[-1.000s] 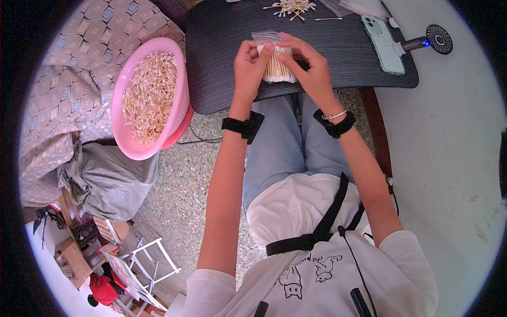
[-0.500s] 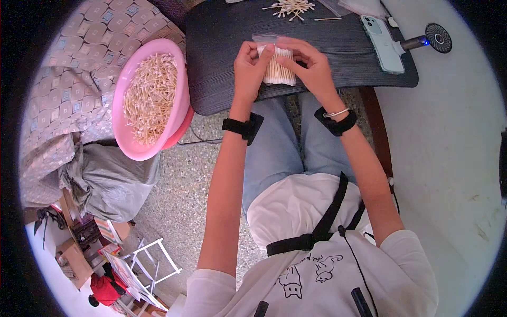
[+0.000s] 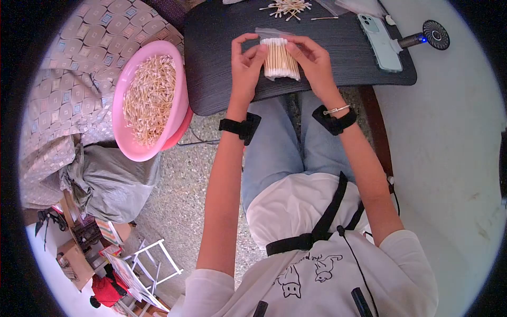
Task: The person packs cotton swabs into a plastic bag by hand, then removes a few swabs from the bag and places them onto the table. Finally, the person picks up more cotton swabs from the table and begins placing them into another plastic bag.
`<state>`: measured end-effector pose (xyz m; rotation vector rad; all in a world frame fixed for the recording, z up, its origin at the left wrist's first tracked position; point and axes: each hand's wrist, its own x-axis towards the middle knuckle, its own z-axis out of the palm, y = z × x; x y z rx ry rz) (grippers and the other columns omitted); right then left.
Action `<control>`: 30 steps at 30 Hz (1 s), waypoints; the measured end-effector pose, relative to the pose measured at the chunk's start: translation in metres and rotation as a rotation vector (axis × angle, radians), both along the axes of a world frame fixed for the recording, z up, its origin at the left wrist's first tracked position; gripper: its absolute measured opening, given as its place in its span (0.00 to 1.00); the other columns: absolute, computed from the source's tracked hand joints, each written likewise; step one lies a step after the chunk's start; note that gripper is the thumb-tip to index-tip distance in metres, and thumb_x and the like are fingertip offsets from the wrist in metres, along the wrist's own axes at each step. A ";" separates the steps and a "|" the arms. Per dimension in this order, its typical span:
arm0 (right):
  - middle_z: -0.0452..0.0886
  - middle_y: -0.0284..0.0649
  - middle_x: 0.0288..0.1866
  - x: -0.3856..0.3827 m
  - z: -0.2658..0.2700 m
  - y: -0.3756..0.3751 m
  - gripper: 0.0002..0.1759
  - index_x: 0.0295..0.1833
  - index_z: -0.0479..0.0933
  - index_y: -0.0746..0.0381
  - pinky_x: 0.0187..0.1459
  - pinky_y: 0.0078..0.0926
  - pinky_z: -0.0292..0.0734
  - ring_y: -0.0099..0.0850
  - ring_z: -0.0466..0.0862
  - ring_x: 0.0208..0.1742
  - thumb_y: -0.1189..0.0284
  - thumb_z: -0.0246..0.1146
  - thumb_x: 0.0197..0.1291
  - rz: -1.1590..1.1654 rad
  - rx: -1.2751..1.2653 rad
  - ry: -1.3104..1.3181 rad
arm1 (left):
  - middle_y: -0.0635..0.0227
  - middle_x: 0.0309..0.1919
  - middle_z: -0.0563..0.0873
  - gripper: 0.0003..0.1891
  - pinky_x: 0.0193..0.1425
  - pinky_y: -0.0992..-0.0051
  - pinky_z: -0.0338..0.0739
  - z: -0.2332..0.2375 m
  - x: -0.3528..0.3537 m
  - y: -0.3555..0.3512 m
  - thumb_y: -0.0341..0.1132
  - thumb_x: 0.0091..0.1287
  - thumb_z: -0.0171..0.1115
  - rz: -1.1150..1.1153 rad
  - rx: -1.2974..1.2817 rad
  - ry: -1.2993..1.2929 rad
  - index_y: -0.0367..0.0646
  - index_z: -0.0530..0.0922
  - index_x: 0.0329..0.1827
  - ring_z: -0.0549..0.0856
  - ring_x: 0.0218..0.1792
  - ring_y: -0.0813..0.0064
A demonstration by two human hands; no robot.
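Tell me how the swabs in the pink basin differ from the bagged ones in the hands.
The basin swabs lie loose and criss-crossed; the bagged swabs are aligned in one tight bundle. The basin swabs are far more numerous and untouched; the bagged swabs are held between left hand and right hand. Both have pale stems and white tips.

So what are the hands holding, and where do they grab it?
A small clear bag of cotton swabs. The left hand pinches its left side, and the right hand pinches its right side.
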<state>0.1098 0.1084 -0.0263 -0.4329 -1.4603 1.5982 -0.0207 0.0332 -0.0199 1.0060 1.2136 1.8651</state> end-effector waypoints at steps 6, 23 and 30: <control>0.80 0.35 0.47 0.001 0.000 0.003 0.14 0.51 0.77 0.64 0.50 0.18 0.72 0.20 0.77 0.47 0.68 0.58 0.65 0.025 -0.029 -0.015 | 0.64 0.41 0.84 0.16 0.45 0.82 0.75 0.003 0.000 -0.001 0.34 0.68 0.57 -0.059 -0.014 0.057 0.43 0.72 0.57 0.81 0.41 0.81; 0.79 0.34 0.45 0.000 -0.002 0.003 0.13 0.52 0.74 0.64 0.48 0.18 0.74 0.19 0.78 0.46 0.68 0.55 0.67 0.037 -0.035 0.003 | 0.66 0.40 0.84 0.09 0.48 0.81 0.76 -0.004 -0.005 0.000 0.31 0.65 0.61 -0.033 -0.098 0.106 0.34 0.80 0.42 0.81 0.42 0.82; 0.78 0.33 0.45 -0.001 -0.003 0.005 0.13 0.52 0.74 0.63 0.47 0.17 0.73 0.18 0.77 0.45 0.67 0.55 0.67 0.037 0.010 0.005 | 0.65 0.42 0.84 0.10 0.50 0.81 0.75 0.002 0.002 0.001 0.30 0.63 0.63 -0.045 -0.091 0.086 0.35 0.80 0.45 0.81 0.44 0.81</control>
